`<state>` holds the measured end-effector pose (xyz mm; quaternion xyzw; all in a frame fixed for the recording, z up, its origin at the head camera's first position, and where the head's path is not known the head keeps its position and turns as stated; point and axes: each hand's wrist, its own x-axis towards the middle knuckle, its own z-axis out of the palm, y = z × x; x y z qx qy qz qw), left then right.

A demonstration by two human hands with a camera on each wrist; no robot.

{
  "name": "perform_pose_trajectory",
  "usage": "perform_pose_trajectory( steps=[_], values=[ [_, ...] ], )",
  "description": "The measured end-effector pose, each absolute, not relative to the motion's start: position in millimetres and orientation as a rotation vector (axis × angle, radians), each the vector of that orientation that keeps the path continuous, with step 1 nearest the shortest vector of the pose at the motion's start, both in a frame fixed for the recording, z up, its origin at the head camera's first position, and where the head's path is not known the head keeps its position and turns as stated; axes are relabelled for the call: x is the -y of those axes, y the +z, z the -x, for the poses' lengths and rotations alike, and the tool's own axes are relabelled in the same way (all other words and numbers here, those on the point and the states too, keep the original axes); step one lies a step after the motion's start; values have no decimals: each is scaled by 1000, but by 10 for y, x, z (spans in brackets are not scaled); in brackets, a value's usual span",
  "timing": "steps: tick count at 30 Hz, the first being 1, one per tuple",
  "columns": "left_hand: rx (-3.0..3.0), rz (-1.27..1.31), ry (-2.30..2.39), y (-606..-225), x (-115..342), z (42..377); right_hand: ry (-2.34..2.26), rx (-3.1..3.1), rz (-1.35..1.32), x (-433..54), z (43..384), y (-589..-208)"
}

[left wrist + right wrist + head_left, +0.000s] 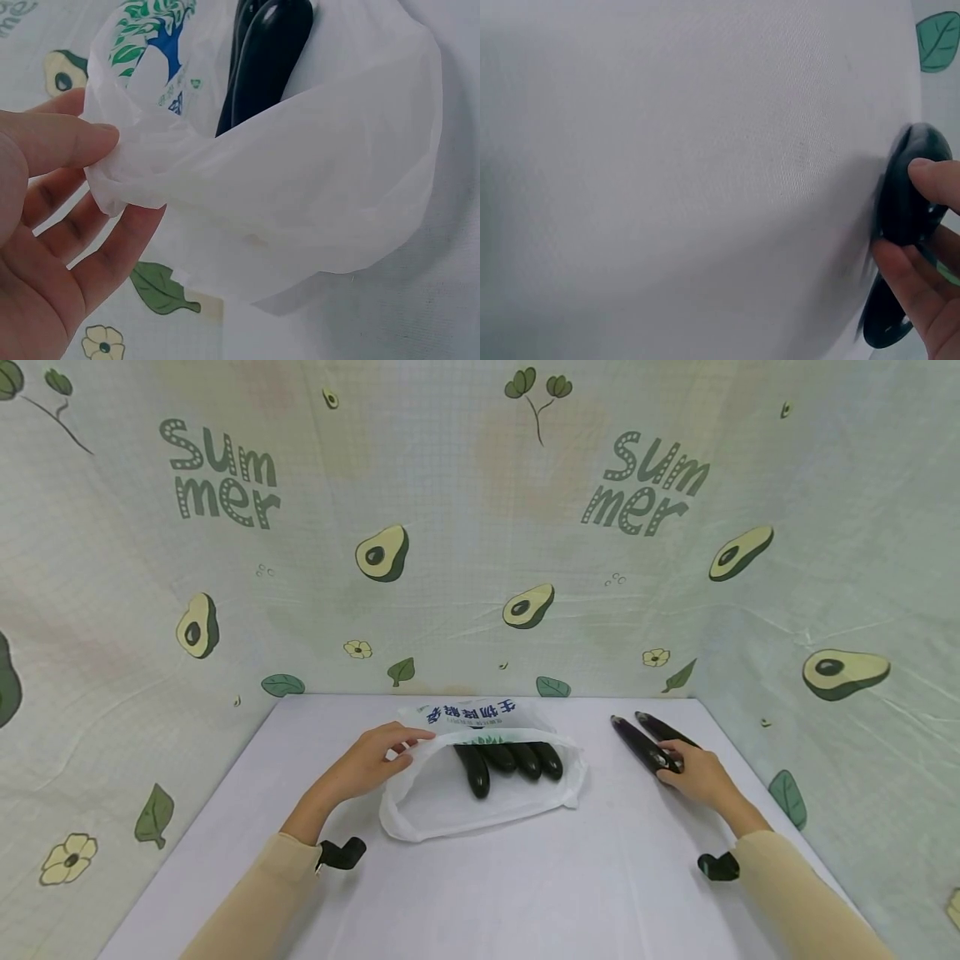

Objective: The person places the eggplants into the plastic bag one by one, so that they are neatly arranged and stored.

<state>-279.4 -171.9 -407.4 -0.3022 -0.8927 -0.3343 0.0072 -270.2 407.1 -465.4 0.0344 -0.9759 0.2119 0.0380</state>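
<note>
A white plastic bag [480, 793] lies open on the table with several dark eggplants [510, 762] inside. My left hand [372, 762] pinches the bag's rim [112, 176] between thumb and fingers and holds the mouth up. In the left wrist view an eggplant [270, 56] shows through the opening. To the right, two more eggplants [637, 742] lie side by side on the table. My right hand [693, 774] grips the near end of one eggplant [904, 202], fingers curled round it.
The table has a white cloth [525, 885]. Avocado-print fabric walls [480, 543] close it in at the back and both sides. Black wrist mounts [341, 853] sit on both forearms.
</note>
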Motion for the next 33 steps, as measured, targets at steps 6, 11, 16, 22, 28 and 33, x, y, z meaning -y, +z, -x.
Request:
perform_pose_trajectory(
  steps=[6,11,16,22,28,33],
  values=[
    [2800,932,-1054,-4067,1714,2787,647,2984,-125,-4071,2676,-4649],
    [2794,941,-1046,-4063,1710,2788,641,2968,-143,-4074,2640,-4643],
    [2798,932,-1048,-4054,1710,2784,628,2957,-154,-4068,2607,-4614],
    [2806,925,-1045,-4056,1709,2780,619,2930,-174,-4052,2561,-4577],
    [2811,919,-1047,-4059,1703,2785,620,2901,-241,-3997,2458,-4489],
    [2805,924,-1043,-4055,1699,2789,614,2862,-322,-3916,2332,-4391]
  ],
)
